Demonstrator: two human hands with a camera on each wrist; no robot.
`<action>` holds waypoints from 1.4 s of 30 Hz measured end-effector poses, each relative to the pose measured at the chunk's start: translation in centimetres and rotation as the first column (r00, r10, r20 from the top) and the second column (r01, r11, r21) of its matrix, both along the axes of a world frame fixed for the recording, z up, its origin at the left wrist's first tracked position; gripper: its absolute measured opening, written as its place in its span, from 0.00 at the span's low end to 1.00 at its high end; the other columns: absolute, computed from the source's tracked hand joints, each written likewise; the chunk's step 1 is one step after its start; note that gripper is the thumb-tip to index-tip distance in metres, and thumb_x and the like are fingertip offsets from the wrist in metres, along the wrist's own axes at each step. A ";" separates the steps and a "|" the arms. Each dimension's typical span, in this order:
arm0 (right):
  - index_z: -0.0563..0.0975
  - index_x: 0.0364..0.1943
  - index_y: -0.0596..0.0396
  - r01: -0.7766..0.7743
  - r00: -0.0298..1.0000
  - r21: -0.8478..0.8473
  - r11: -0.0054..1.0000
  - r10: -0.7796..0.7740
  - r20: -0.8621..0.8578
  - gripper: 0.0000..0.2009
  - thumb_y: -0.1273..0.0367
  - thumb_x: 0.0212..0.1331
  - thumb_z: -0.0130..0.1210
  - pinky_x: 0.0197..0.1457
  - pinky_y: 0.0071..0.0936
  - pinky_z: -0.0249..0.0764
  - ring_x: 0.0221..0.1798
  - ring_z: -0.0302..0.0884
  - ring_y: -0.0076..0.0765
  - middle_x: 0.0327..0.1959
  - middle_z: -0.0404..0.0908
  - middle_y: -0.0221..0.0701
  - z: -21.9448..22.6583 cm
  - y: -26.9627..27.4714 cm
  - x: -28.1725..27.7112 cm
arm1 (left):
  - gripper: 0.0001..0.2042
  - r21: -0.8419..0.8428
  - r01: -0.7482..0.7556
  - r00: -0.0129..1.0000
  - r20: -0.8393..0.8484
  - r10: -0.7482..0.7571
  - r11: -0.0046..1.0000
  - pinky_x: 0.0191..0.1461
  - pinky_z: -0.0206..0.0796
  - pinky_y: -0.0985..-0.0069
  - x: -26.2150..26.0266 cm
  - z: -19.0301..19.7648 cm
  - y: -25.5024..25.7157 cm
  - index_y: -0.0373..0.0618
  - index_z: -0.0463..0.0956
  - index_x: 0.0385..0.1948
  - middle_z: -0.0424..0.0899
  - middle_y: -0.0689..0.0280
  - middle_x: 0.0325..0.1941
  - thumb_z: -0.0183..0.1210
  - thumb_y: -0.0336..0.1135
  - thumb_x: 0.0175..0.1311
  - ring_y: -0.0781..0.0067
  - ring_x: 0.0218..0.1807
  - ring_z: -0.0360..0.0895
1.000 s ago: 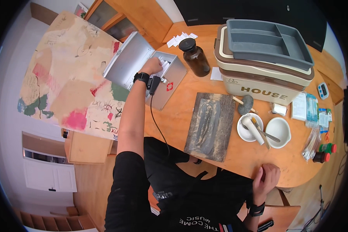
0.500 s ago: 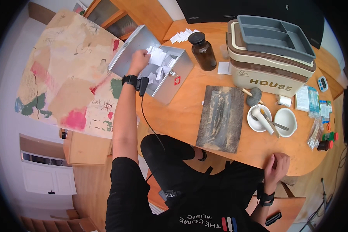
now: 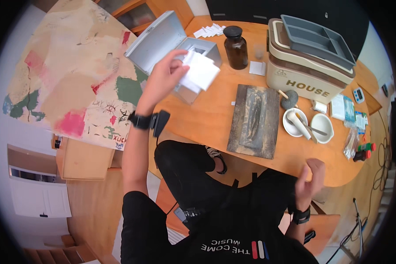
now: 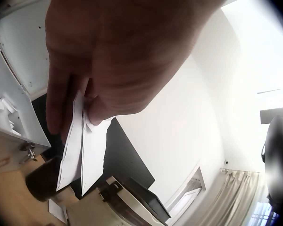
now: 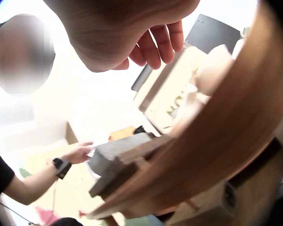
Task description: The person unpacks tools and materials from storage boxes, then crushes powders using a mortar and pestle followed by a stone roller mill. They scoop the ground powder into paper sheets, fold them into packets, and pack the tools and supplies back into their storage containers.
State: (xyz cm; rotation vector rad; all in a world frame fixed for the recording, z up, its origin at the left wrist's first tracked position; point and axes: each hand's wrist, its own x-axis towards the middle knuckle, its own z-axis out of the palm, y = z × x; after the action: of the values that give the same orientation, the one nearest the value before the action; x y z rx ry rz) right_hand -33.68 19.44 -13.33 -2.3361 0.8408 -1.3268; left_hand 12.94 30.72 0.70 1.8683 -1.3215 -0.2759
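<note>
In the head view my left hand [image 3: 163,79] pinches a few folded white papers [image 3: 201,72] in front of the open metal first-aid box [image 3: 202,46]. The left wrist view has thumb and fingers on either side of these papers [image 4: 80,150], which hang down in separate folds. More white papers [image 4: 1,107] lie inside the box, its lid tipped back. My right hand [image 3: 310,176] is at the table's front edge with loosely bent fingers, holding nothing; in the right wrist view its fingers [image 5: 153,49] hang above the table edge.
A brown glass bottle [image 3: 236,48] stands right of the box, with spread white papers [image 3: 209,31] behind. Further right are a cooler box [image 3: 303,83] bearing a grey tray [image 3: 314,37], a dark wooden board [image 3: 253,121], a mortar [image 3: 290,127], and a white dish [image 3: 322,132].
My left hand has come out of the metal box with folded white papers, moving right and nearer. The right hand has lifted slightly at the table edge. The head view has shifted.
</note>
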 end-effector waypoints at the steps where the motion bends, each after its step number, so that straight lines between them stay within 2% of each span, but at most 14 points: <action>1: 0.79 0.45 0.65 -0.111 0.993 0.030 0.993 0.110 0.047 0.10 0.77 0.59 0.62 0.52 0.43 0.77 0.45 0.80 0.55 0.41 0.82 0.46 1.2 0.8 1.3 | 0.11 0.046 0.036 0.999 -0.004 -0.036 0.998 0.39 0.66 0.83 -2.4 0.2 0.6 0.35 0.78 0.53 0.84 0.71 0.35 0.60 0.28 0.73 0.88 0.36 0.76; 7: 0.71 0.65 0.64 -0.494 0.866 0.318 0.809 0.430 0.254 0.30 0.73 0.58 0.69 0.58 0.40 0.78 0.53 0.82 0.49 0.54 0.81 0.48 5.6 5.4 9.2 | 0.11 0.025 0.495 0.852 0.182 -0.491 0.868 0.43 0.76 0.65 -15.5 -0.3 2.3 0.41 0.81 0.52 0.87 0.57 0.42 0.61 0.29 0.70 0.56 0.41 0.86; 9: 0.69 0.65 0.64 -0.598 0.801 0.612 0.517 0.348 0.488 0.27 0.74 0.64 0.66 0.54 0.33 0.80 0.50 0.85 0.38 0.53 0.83 0.44 3.7 6.2 9.9 | 0.11 -0.017 0.530 0.837 0.174 -0.519 0.848 0.43 0.76 0.63 -16.8 -1.0 1.9 0.42 0.81 0.52 0.87 0.55 0.43 0.61 0.29 0.70 0.51 0.41 0.85; 10: 0.69 0.65 0.64 -0.604 0.796 0.609 0.514 0.355 0.490 0.27 0.74 0.64 0.66 0.54 0.33 0.80 0.50 0.85 0.38 0.53 0.83 0.44 3.2 6.3 9.6 | 0.11 0.020 0.553 0.822 0.148 -0.550 0.833 0.43 0.76 0.62 -17.1 -1.1 1.7 0.41 0.81 0.51 0.87 0.55 0.42 0.60 0.30 0.71 0.51 0.41 0.85; 12: 0.71 0.62 0.64 -0.677 0.732 0.728 0.105 0.196 0.653 0.20 0.77 0.68 0.61 0.47 0.27 0.81 0.44 0.86 0.31 0.48 0.85 0.39 2.2 6.1 8.5 | 0.10 0.058 0.571 0.811 0.118 -0.573 0.819 0.44 0.76 0.61 -17.4 -1.6 1.5 0.41 0.81 0.51 0.87 0.56 0.42 0.60 0.31 0.71 0.50 0.41 0.85; 17: 0.75 0.56 0.64 -0.638 0.770 0.732 0.241 0.177 0.613 0.14 0.78 0.69 0.59 0.42 0.24 0.82 0.40 0.86 0.28 0.45 0.86 0.36 0.4 6.8 6.7 | 0.12 0.244 0.636 0.766 -0.088 -0.636 0.732 0.47 0.77 0.61 -16.9 -1.8 0.5 0.44 0.80 0.52 0.86 0.55 0.45 0.60 0.37 0.73 0.50 0.46 0.84; 19: 0.77 0.53 0.63 -0.584 0.799 0.735 0.345 0.082 0.596 0.12 0.78 0.68 0.60 0.42 0.24 0.81 0.40 0.85 0.26 0.45 0.86 0.35 -0.4 6.0 5.3 | 0.14 0.115 0.467 0.821 0.313 -0.478 0.877 0.50 0.77 0.67 -14.7 -1.2 0.9 0.43 0.79 0.54 0.87 0.57 0.47 0.62 0.36 0.72 0.58 0.50 0.85; 21: 0.78 0.50 0.62 -0.479 0.844 0.759 0.442 -0.007 0.536 0.10 0.76 0.68 0.61 0.42 0.24 0.81 0.39 0.83 0.23 0.43 0.86 0.32 -1.1 4.7 3.6 | 0.12 0.002 0.158 0.986 0.047 -0.158 0.988 0.49 0.74 0.66 -11.1 0.0 1.5 0.42 0.81 0.49 0.85 0.57 0.44 0.61 0.35 0.69 0.59 0.50 0.82; 24: 0.78 0.49 0.61 -0.380 0.870 0.762 0.524 -0.079 0.487 0.08 0.75 0.69 0.61 0.42 0.23 0.80 0.38 0.82 0.22 0.41 0.85 0.31 -2.6 2.2 0.9 | 0.12 -0.170 -0.021 0.945 0.318 0.075 0.985 0.56 0.73 0.71 -4.7 3.1 1.9 0.39 0.82 0.48 0.87 0.60 0.48 0.64 0.31 0.66 0.67 0.51 0.84; 27: 0.78 0.47 0.60 -0.236 0.894 0.758 0.609 -0.169 0.414 0.07 0.73 0.70 0.61 0.42 0.22 0.79 0.37 0.81 0.21 0.39 0.85 0.29 -3.3 0.7 -1.1 | 0.12 -0.177 -0.095 0.962 0.235 0.136 0.980 0.58 0.73 0.70 -3.9 3.5 0.9 0.37 0.82 0.49 0.87 0.60 0.50 0.64 0.31 0.66 0.66 0.52 0.84; 32: 0.78 0.46 0.60 -0.179 0.869 0.723 0.668 -0.237 0.434 0.06 0.73 0.71 0.61 0.42 0.21 0.77 0.36 0.80 0.21 0.38 0.84 0.28 -4.3 -0.8 -0.9 | 0.15 -0.079 0.316 0.876 0.407 -0.259 0.945 0.56 0.73 0.71 -9.9 4.5 -8.4 0.38 0.81 0.51 0.86 0.60 0.48 0.65 0.35 0.67 0.61 0.51 0.82; 36: 0.78 0.47 0.59 -0.205 0.857 0.703 0.681 -0.222 0.465 0.07 0.73 0.71 0.61 0.41 0.21 0.75 0.35 0.81 0.21 0.38 0.84 0.29 -5.3 -1.2 -0.8 | 0.15 -0.187 0.551 0.679 0.667 -0.307 0.814 0.55 0.73 0.61 -13.3 4.8 -19.7 0.39 0.81 0.48 0.84 0.57 0.45 0.64 0.39 0.65 0.52 0.50 0.81; 40: 0.77 0.47 0.59 -0.156 0.851 0.712 0.684 -0.272 0.448 0.07 0.71 0.72 0.61 0.41 0.22 0.76 0.35 0.81 0.22 0.38 0.85 0.30 -5.9 -1.1 -0.8 | 0.12 0.191 0.345 0.629 0.679 -0.378 0.919 0.54 0.77 0.55 -18.1 5.0 -25.6 0.41 0.85 0.43 0.87 0.53 0.41 0.63 0.37 0.64 0.47 0.49 0.84; 42: 0.77 0.47 0.60 -0.162 0.855 0.694 0.702 -0.251 0.453 0.07 0.71 0.72 0.61 0.42 0.23 0.77 0.35 0.81 0.23 0.38 0.85 0.30 -5.9 -1.3 -0.9 | 0.10 0.198 0.276 0.551 0.769 -0.324 0.940 0.51 0.77 0.55 -18.7 3.4 -27.1 0.41 0.85 0.40 0.87 0.52 0.40 0.63 0.35 0.63 0.45 0.46 0.85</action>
State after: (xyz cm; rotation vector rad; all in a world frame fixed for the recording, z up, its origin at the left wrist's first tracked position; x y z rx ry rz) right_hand -34.54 18.12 -19.23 -1.2632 0.9960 -1.2444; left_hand -5.72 3.64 4.11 1.8521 -2.2753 0.4399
